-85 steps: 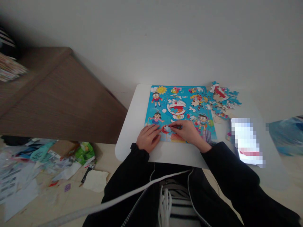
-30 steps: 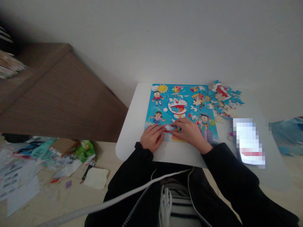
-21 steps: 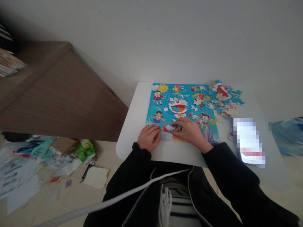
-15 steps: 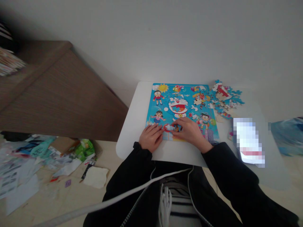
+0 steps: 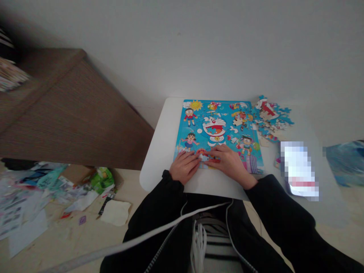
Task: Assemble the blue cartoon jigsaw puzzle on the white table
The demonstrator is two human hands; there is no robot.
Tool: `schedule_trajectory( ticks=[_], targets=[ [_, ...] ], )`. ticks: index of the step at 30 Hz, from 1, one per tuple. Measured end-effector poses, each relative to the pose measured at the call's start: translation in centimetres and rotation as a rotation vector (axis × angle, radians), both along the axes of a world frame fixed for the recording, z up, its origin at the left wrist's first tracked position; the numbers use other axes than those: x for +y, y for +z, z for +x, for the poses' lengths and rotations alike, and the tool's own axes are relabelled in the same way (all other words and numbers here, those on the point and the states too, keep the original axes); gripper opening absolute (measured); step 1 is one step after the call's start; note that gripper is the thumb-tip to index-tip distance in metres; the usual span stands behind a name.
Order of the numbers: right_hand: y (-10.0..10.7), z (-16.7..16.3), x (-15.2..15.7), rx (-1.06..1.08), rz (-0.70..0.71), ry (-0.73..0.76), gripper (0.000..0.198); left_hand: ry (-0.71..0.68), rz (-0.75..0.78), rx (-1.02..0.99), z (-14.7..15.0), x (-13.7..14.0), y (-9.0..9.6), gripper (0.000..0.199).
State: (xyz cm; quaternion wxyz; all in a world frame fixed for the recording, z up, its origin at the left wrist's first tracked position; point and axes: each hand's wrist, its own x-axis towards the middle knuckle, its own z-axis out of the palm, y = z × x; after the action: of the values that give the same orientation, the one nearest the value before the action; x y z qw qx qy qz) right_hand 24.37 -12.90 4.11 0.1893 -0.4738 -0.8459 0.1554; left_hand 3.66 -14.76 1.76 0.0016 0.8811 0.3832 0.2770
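A blue cartoon jigsaw puzzle (image 5: pixel 204 131), mostly filled with a white-faced cat figure at its middle, lies flat on the white table. My left hand (image 5: pixel 185 167) rests on its lower left edge, fingers stretched out and lying flat. At the bottom edge, beside the left fingertips, is a red and white puzzle piece (image 5: pixel 202 154). My right hand (image 5: pixel 229 162) has its thumb and fingers closed about the right side of this piece, partly hiding it. It looks to be lying on the puzzle, though its exact fit cannot be made out.
Loose puzzle pieces (image 5: pixel 273 115) are heaped off the puzzle's upper right corner, some overlapping it. A phone (image 5: pixel 298 170) with a blurred screen lies on the table's right side. A brown cabinet (image 5: pixel 71 113) stands left. Papers and bags (image 5: pixel 57 185) litter the floor.
My right hand has shifted slightly down, and its fingers now sit closer to the left hand. The red and white piece appears turned. My left hand has moved slightly right.
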Motion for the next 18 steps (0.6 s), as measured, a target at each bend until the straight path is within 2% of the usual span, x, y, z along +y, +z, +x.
schedule_trajectory(
  ticks=[8,18],
  targets=[
    [0.2,0.9,-0.9,0.036,-0.025,-0.029,0.019,-0.008,-0.004,-0.034,-0.1,-0.1,0.0,0.018],
    [0.1,1.1,-1.7,0.054,0.028,0.013,0.022,0.007,0.032,-0.086,0.0,-0.4,0.6,0.013]
  ],
)
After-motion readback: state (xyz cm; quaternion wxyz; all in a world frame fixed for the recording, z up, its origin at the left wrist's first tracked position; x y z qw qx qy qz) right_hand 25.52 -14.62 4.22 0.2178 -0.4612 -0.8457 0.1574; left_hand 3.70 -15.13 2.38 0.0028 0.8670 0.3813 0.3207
